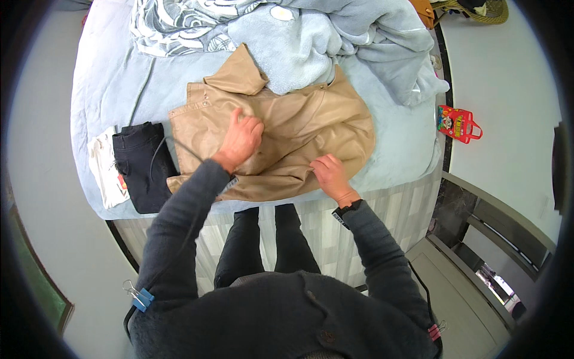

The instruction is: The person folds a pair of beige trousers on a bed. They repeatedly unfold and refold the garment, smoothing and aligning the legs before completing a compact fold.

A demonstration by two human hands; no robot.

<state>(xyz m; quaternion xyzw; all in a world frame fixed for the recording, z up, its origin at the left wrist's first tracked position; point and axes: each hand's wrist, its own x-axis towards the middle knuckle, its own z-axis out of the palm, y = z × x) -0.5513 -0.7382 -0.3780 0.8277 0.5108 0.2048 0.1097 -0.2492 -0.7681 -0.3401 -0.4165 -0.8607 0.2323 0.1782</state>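
Observation:
A tan leather-look jacket (291, 130) lies spread and rumpled on the bed, with snap buttons along its left part. One sleeve (235, 74) is bent out towards the blankets. My left hand (242, 140) is over the jacket's left half, fingers curled and thumb and index side turned up; whether it grips cloth is hidden. My right hand (331, 176) pinches a fold of the jacket near its front edge. Left of the jacket lie folded black jeans (142, 166), partly over a folded white garment (107, 168) with a red patch.
Rumpled grey and patterned blankets (296, 49) fill the far side of the bed (107, 80). A red bag (459, 124) stands beyond its right edge. A dark cable (168, 139) loops over the jeans by my left sleeve, and a grey cabinet (457, 287) stands at right.

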